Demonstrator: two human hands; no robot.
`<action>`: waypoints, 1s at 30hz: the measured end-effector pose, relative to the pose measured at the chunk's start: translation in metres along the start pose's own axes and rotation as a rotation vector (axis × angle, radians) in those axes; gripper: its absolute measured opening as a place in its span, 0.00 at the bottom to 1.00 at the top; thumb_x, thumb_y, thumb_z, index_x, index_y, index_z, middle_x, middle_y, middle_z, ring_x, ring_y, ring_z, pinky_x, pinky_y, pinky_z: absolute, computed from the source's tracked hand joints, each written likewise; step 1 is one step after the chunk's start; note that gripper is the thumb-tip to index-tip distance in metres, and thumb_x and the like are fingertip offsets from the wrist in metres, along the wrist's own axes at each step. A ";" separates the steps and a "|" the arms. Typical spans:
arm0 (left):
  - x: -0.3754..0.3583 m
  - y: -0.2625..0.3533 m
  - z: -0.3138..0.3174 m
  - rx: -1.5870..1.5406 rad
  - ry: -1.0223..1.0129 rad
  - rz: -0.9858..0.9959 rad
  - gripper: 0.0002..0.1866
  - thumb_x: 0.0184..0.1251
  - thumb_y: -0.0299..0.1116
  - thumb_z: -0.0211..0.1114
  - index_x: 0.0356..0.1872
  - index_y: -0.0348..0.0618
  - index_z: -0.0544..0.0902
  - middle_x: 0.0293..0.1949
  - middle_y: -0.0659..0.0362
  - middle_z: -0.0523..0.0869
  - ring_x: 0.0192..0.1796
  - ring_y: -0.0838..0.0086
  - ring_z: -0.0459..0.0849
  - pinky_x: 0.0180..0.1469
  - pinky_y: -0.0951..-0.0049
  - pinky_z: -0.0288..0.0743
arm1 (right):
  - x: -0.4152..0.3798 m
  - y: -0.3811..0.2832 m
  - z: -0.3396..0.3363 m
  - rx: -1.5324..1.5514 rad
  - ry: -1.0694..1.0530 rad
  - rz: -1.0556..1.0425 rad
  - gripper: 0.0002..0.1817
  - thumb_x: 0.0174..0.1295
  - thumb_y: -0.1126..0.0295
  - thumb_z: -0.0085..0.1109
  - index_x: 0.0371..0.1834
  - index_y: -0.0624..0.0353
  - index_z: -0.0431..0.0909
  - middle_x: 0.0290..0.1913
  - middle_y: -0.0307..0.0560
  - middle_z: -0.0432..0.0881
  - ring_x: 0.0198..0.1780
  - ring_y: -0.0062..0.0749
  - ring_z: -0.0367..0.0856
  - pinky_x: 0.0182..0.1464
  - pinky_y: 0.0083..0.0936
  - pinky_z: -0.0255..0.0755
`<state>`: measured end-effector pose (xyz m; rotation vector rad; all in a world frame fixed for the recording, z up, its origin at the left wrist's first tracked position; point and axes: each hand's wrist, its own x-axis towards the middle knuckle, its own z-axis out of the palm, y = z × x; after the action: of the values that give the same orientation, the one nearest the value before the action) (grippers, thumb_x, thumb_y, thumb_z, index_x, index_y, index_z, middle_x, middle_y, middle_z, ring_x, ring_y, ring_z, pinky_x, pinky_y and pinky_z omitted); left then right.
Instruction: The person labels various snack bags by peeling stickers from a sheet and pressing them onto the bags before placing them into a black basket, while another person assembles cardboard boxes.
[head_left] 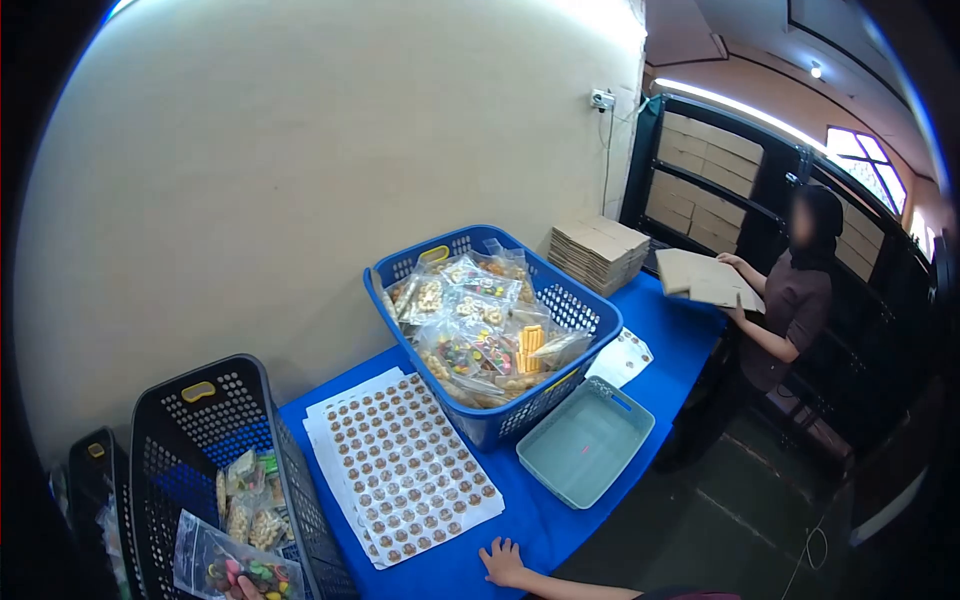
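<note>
My right hand [503,562] rests on the blue tablecloth [440,575] at the bottom centre, its fingers spread and nothing in them. Just beyond it lies a stack of sticker sheets [410,470] with rows of round brown labels. At the lower left, a clear bag of colourful sweets [240,565] is over the dark basket [205,415]; fingertips of my left hand [243,588] show against it, mostly hidden by the bag. A blue basket [495,425] full of snack bags [480,320] stands behind the sheets, with a grey-green tray [585,445] to its right.
Folded cardboard [600,250] is stacked at the table's far end. A co-worker [795,300] stands at the right, holding flat cardboard [710,280]. Another dark basket [95,470] is at the far left. Black shelving [780,180] with boxes stands behind the co-worker.
</note>
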<state>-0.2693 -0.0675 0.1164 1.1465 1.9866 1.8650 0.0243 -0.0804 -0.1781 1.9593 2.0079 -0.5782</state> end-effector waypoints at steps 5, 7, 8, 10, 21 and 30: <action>0.012 -0.055 -0.003 -0.238 -0.119 -0.016 0.18 0.65 0.34 0.53 0.51 0.32 0.67 0.46 0.52 0.74 0.47 0.68 0.74 0.43 0.70 0.75 | 0.038 0.017 -0.021 0.289 0.251 0.021 0.27 0.49 0.59 0.58 0.51 0.57 0.65 0.50 0.58 0.64 0.52 0.52 0.64 0.48 0.50 0.60; 0.009 -0.060 -0.007 -0.433 -0.119 -0.078 0.18 0.67 0.30 0.48 0.55 0.34 0.63 0.51 0.52 0.70 0.51 0.67 0.72 0.44 0.66 0.77 | 0.073 0.025 -0.018 0.430 0.414 0.008 0.25 0.48 0.63 0.58 0.50 0.60 0.65 0.48 0.57 0.65 0.52 0.49 0.65 0.48 0.45 0.63; 0.008 -0.057 -0.009 -0.427 -0.142 -0.070 0.18 0.67 0.32 0.48 0.54 0.33 0.64 0.49 0.53 0.73 0.49 0.68 0.73 0.46 0.68 0.76 | 0.090 0.026 -0.016 0.539 0.467 0.009 0.24 0.48 0.65 0.58 0.49 0.61 0.65 0.47 0.56 0.66 0.52 0.47 0.65 0.48 0.43 0.64; 0.007 -0.051 -0.009 -0.278 -0.111 -0.032 0.17 0.67 0.32 0.49 0.53 0.33 0.67 0.47 0.54 0.75 0.48 0.71 0.74 0.49 0.72 0.71 | 0.097 0.021 -0.026 0.489 0.520 0.042 0.23 0.47 0.68 0.57 0.48 0.61 0.65 0.45 0.54 0.66 0.51 0.47 0.66 0.48 0.39 0.64; -0.005 -0.037 -0.009 -0.218 -0.099 -0.007 0.16 0.67 0.30 0.49 0.52 0.33 0.67 0.44 0.58 0.75 0.46 0.77 0.73 0.51 0.77 0.66 | 0.118 0.007 -0.015 0.514 0.714 -0.025 0.20 0.46 0.80 0.53 0.46 0.62 0.67 0.44 0.54 0.67 0.48 0.47 0.67 0.49 0.38 0.63; -0.010 -0.050 -0.013 -0.234 0.018 -0.048 0.19 0.66 0.33 0.51 0.54 0.33 0.65 0.48 0.57 0.74 0.50 0.76 0.72 0.53 0.76 0.64 | 0.079 0.011 -0.001 0.503 0.761 -0.071 0.14 0.46 0.76 0.58 0.39 0.62 0.73 0.42 0.49 0.68 0.47 0.41 0.67 0.50 0.34 0.60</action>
<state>-0.2907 -0.0791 0.0699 1.0100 1.7305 2.0240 0.0314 -0.0096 -0.2150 2.7237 2.5545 -0.4085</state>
